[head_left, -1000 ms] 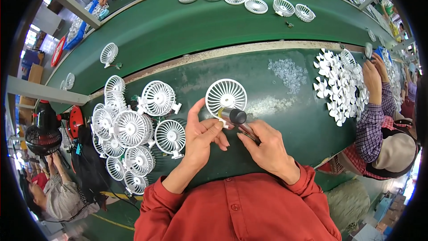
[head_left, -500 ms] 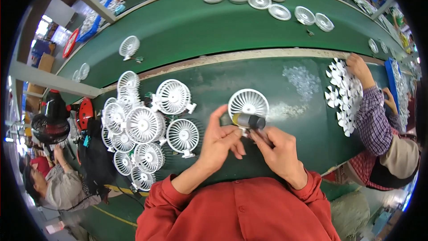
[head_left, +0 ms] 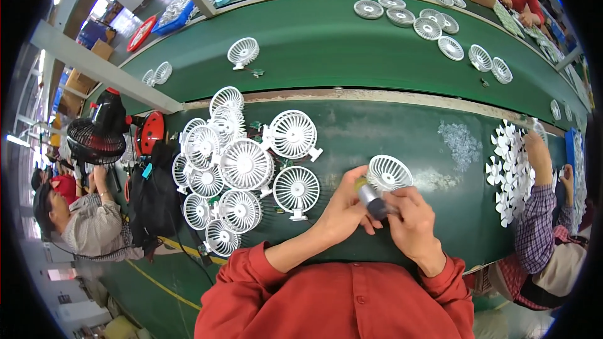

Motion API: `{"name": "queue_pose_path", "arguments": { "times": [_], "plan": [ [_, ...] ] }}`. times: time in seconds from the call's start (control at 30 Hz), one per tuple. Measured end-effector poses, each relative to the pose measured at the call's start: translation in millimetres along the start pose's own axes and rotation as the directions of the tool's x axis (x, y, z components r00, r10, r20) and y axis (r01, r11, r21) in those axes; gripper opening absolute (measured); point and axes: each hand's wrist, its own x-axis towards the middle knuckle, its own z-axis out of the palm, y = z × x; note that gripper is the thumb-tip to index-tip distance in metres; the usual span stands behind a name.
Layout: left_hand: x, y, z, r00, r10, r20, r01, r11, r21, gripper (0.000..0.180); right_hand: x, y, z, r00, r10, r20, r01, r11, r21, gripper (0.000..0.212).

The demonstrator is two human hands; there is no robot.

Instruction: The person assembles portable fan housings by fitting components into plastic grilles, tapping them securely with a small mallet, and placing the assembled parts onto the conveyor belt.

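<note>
Green bench (head_left: 352, 132), right hand (head_left: 412, 221) gripping mallet (head_left: 372, 200) (blurred)

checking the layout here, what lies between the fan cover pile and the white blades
In the head view, roughly left to right: the left hand, the tool, a lone fan cover, the right hand, a pale patch and the clear bits.

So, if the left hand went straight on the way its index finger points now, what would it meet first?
The left hand would most likely meet the white fan cover, just beyond its index fingertip. The hammer hides part of the view there, so whether they already touch is unclear.
</note>
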Motion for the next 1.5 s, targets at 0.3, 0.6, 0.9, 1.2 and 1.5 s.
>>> {"name": "queue_pose_path", "arguments": {
  "times": [0.3,0.6,0.9,1.2,1.5],
  "plan": [
    [-8.0,-10.3,7.3,0.517,0.755,0.404,-0.652,0.042,0.757,0.043,32.1,5.1,-34.2,0.657,0.693,0.298,-0.643,0.309,0.701,0.010],
    [2.0,-21.8,-0.8,0.670,0.534,0.516,-0.477,-0.222,0.850,0.036,17.9,60.8,-16.6,0.783,0.579,0.228,-0.585,0.809,-0.044,0.035],
    [3.4,-25.5,1.7,0.682,0.538,0.495,-0.454,-0.220,0.864,0.038,-12.0,30.6,-48.4,0.881,0.470,-0.051,-0.453,0.870,0.192,0.026],
    [0.5,-25.1,0.1,0.693,0.528,0.491,-0.442,-0.227,0.868,0.037,-39.1,39.5,-26.4,0.936,0.349,0.043,-0.344,0.934,-0.100,0.017],
    [-5.2,-13.9,-3.5,0.713,0.487,0.504,-0.473,-0.197,0.859,0.034,1.4,105.8,-51.1,0.737,0.633,-0.235,-0.648,0.761,0.018,0.026]
  ]
}}
